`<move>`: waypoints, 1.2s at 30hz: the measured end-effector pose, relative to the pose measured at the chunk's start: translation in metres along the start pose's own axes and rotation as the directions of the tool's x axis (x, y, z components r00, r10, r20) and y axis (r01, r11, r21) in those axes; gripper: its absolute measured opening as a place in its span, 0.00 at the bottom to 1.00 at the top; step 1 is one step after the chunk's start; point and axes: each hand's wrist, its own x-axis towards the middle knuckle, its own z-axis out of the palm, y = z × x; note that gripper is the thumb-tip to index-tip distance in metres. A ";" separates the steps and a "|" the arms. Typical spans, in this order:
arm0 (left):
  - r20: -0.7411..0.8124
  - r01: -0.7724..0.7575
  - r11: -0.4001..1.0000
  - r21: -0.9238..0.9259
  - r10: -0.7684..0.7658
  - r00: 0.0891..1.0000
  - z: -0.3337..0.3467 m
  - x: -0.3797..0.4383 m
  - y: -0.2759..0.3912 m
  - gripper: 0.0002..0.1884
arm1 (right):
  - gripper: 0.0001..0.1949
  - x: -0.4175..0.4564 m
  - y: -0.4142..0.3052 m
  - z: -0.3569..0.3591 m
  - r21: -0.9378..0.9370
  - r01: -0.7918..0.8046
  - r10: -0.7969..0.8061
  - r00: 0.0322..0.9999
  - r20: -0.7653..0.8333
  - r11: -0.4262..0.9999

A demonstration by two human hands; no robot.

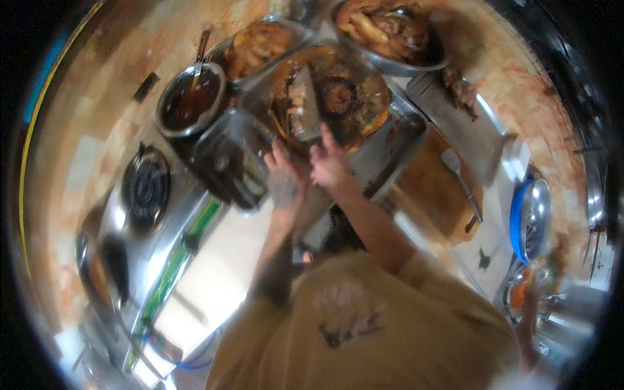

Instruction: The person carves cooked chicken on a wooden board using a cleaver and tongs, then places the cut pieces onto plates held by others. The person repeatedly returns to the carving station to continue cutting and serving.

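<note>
A wide-bladed cleaver [306, 100] lies over a round chopping block [360, 117], with small chopped pieces of food [296, 105] along its blade. My right hand [332, 163] is at the blade's near end, index finger stretched along it and the other fingers curled; the hand hides the handle. Just left of it, my left hand [285, 173] is at the block's near edge, fingers apart, with nothing visible in it. Beside that hand is a deep metal pan [234, 146]. Under the block is a metal tray [385, 158]. Blur hides finer detail.
Roasted meat fills a large bowl [436, 61] and a tray [256, 48]. A pot of dark sauce [190, 100] holds a ladle. At right are a brown board [429, 180], a spatula [460, 183] and a blue-rimmed bowl [536, 219]. Another person's arm [529, 321] shows there.
</note>
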 end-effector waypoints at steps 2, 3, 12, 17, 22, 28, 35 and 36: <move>-0.036 -0.050 0.999 -0.008 0.049 0.998 -0.007 0.000 0.004 0.34 | 0.29 0.003 -0.006 0.003 0.385 -0.160 0.116 0.984 0.135 0.909; 0.000 0.037 0.999 -0.028 -0.037 0.999 -0.015 0.005 0.019 0.34 | 0.30 0.007 -0.003 0.001 0.527 -0.189 0.107 0.977 0.183 0.828; 0.114 -0.205 0.972 -0.111 0.217 0.969 0.070 0.101 0.155 0.34 | 0.35 0.128 -0.086 -0.176 0.372 0.146 -0.105 0.986 -0.127 0.917; 0.243 -0.145 0.989 -0.016 0.144 0.959 0.151 0.162 0.171 0.34 | 0.35 0.179 -0.112 -0.241 0.314 0.075 -0.021 0.985 -0.170 0.946; 0.023 -0.278 0.949 0.151 0.278 0.960 0.059 0.176 0.136 0.37 | 0.30 0.219 -0.066 -0.276 -0.618 0.528 -0.714 0.696 -0.078 0.583; 0.086 0.064 0.833 0.550 -0.133 0.987 -0.104 0.221 -0.045 0.21 | 0.28 0.219 -0.073 -0.274 -0.343 0.493 -0.530 0.848 -0.015 0.800; 0.537 0.171 0.729 0.663 -0.623 0.569 -0.175 0.305 -0.022 0.17 | 0.29 0.228 -0.146 -0.202 -0.059 0.751 -0.599 0.570 0.562 0.658; 0.468 0.207 0.651 0.731 -0.698 0.542 -0.176 0.310 -0.004 0.17 | 0.29 0.227 -0.151 -0.187 -0.051 0.684 -0.508 0.587 0.631 0.728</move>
